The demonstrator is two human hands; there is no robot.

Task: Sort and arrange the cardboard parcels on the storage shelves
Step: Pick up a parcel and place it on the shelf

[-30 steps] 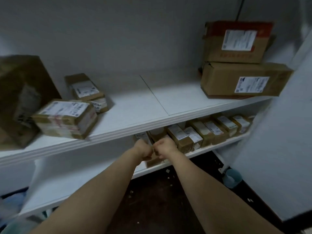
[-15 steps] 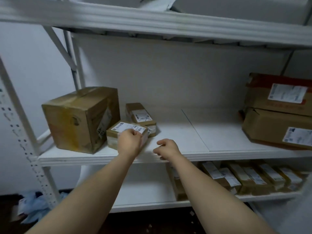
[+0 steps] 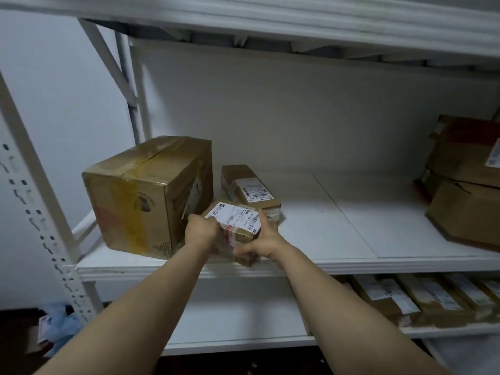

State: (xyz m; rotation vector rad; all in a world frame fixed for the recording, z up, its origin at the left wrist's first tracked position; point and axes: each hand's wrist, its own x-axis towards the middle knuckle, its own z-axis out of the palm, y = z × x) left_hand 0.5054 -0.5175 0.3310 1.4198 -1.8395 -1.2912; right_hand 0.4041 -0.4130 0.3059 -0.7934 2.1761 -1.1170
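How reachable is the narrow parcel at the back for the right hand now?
Probably yes: the right hand presses the labelled parcel that the left hand grips, and the narrow parcel lies just beyond it, top uncovered. It must let go first.

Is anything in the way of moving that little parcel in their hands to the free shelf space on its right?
Nothing visible. The left hand grips the small parcel, the right hand touches its corner, and the shelf to its right lies bare up to the stacked boxes. The big box blocks only the left.
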